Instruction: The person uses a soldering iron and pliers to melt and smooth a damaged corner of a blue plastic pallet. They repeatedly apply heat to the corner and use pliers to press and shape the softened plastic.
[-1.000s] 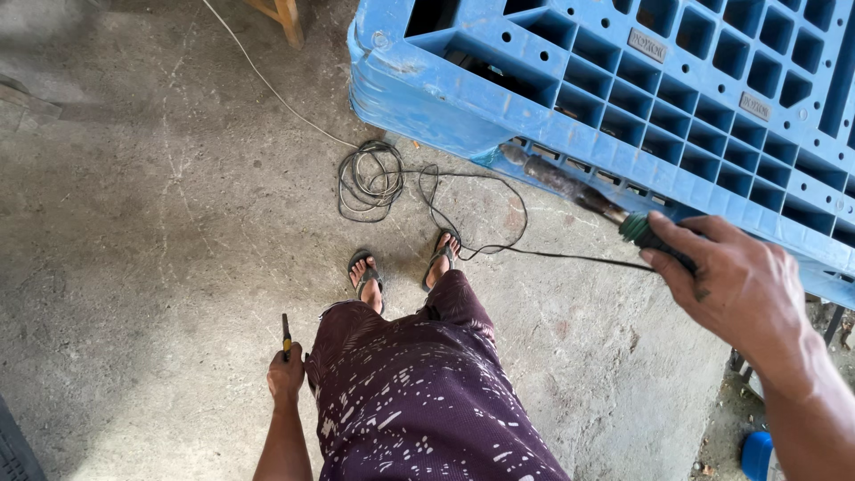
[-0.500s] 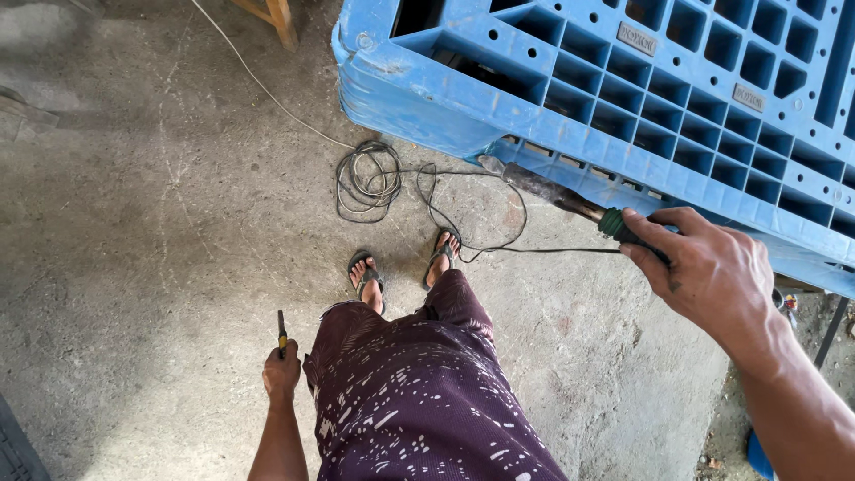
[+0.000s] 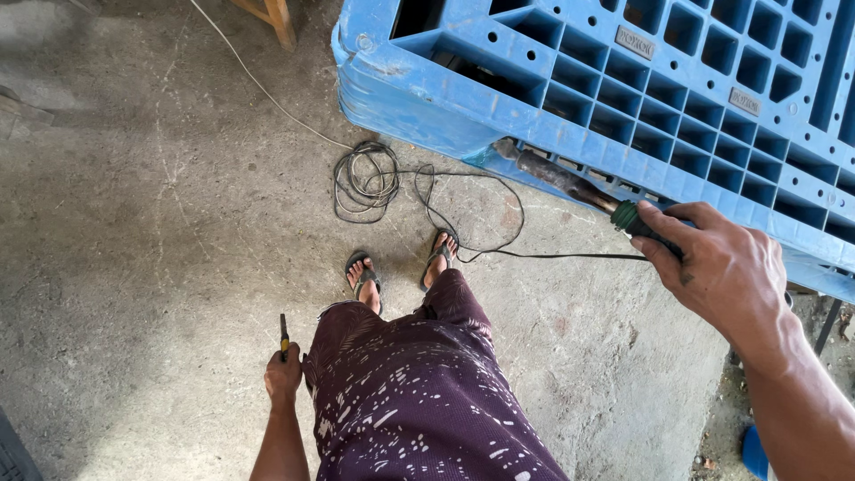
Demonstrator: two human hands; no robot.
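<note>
1. Gripping the green handle of a soldering iron, the person's right hand reaches in from the right of the frame, fingers closed around the grip.
2. The iron's long, rusty-brown shaft runs up and to the left from the handle, its tip lying against the lower edge of a blue plastic pallet that fills the upper right of the frame.
3. A thin black cord trails from the handle leftward across the concrete floor and ends in a loose coil near the centre top, just beside the pallet's corner.
4. At lower left, the left hand hangs beside the leg, closed around a small tool with a yellow and black handle, which points upward in the frame.
5. The person's feet in sandals stand at centre, just below the coil, above purple spattered shorts.
6. A pale cord crosses the floor at upper left.
</note>
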